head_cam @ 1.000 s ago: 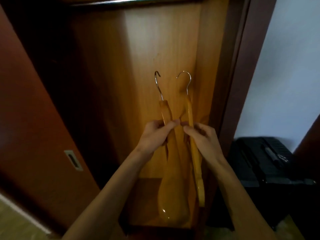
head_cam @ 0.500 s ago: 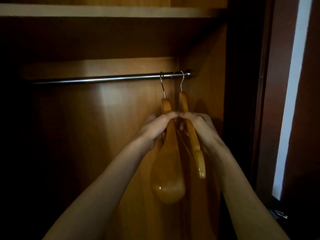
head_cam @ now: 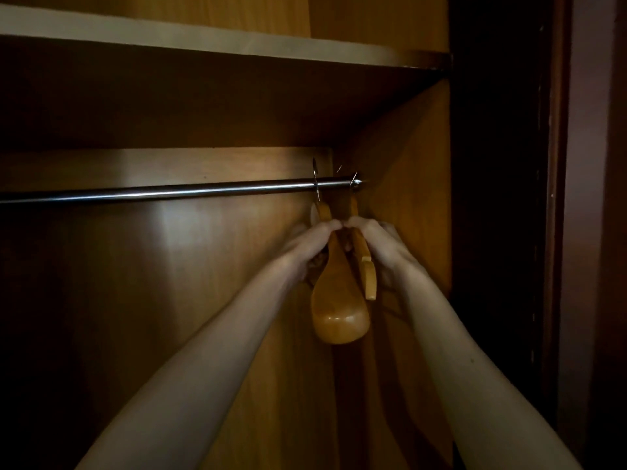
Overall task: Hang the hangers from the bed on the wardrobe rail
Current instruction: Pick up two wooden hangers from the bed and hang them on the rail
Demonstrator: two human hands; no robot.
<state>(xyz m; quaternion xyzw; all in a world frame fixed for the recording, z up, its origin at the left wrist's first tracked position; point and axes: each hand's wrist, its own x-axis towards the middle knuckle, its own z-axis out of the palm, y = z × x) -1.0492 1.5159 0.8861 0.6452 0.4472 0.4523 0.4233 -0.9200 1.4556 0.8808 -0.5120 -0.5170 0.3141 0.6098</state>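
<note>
Both hands up inside the wardrobe, fingertips nearly touching, each gripping one wooden hanger by the neck. Left hand [head_cam: 310,242] curled round the broad hanger [head_cam: 337,300], hook over the rail [head_cam: 163,191] near its 3 o'clock end. Right hand [head_cam: 376,242] curled round the slim hanger [head_cam: 366,269], just at 3 o'clock of the first; its hook sits at the rail's end, blurred, can't tell if seated. Shelf [head_cam: 203,39] at 12 o'clock above the rail.
</note>
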